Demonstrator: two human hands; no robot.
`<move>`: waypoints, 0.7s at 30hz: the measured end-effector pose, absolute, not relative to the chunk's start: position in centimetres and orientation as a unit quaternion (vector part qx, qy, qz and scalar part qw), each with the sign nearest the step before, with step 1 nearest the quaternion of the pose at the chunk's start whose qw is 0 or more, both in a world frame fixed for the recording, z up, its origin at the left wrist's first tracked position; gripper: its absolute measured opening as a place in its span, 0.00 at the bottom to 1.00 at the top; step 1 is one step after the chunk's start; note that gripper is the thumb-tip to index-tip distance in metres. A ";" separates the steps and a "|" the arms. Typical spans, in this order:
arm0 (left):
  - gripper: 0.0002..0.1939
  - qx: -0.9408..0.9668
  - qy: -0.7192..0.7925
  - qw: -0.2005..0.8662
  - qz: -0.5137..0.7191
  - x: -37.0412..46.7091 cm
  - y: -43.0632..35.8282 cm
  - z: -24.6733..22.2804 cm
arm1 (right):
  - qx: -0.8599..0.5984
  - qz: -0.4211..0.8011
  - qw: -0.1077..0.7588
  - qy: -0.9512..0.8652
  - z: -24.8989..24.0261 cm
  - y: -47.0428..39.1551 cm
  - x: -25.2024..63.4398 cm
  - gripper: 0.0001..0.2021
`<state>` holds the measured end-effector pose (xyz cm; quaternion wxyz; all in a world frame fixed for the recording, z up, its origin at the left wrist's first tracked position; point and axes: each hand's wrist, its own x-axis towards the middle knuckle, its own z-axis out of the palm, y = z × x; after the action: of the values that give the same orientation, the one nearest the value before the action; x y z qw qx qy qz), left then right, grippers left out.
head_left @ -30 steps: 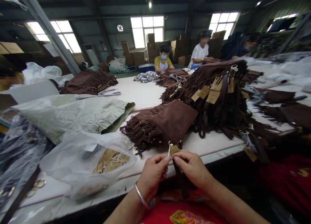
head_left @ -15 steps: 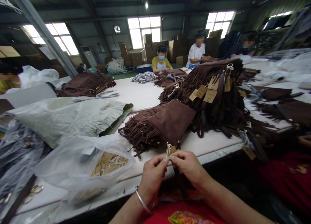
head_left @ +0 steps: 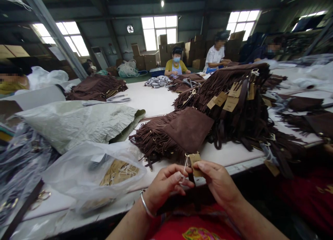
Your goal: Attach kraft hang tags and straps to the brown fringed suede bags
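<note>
A long white desk is covered w/ goods. Its R side is taken up by a big heap of brown fringed bags, w/ several kraft hang tags seen dangling down its near side. At far L, another brown pile is laid out; no tags can be made out on it. A crumpled pale sheet is spread near L, w/ a translucent plastic bag set in front of it.

Beside the big heap, at the near edge, a smaller fringed stack is topped by a brown bag, laid w/ its plain panel up & its hardware end turned toward the hands.

The hands are held apart, but close, just off the desk edge. A kraft tag is pinched b/w thumb & fingers of the R hand. A white cord is run down to the L hand, whose fingers are partly curled; how firmly it is gripped can't be told.

Progress, as judged: part of the big heap is tagged, exact no. unclear. On the top bag the cord is apparently passed thru the small metal ring, but no finished knot can be seen. Loose corded tags are kept in the plastic bag, unattached.
</note>
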<state>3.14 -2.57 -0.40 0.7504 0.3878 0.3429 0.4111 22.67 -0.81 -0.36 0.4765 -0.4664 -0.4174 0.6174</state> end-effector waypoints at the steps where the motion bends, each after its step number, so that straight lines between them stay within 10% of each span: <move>1: 0.21 0.396 0.325 0.759 0.401 3.2 -2.8 -0.2 | -0.475 0.596 0.476 -0.438 -0.3 -0.9 22.3 0.16; 10: 0.25 0.477 0.390 0.677 0.402 3.6 -2.3 0.0 | -0.461 0.496 0.384 -0.628 -1.0 -2.2 21.5 0.30; 21: 0.19 0.627 0.417 0.647 0.119 -4.5 -5.5 2.1 | -0.573 0.467 0.559 -0.376 -1.7 3.7 25.2 0.31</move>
<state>-4.47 -5.45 2.12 0.6471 0.6271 0.4171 0.1188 25.21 3.65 -1.68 0.5588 -0.5733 -0.3756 0.4669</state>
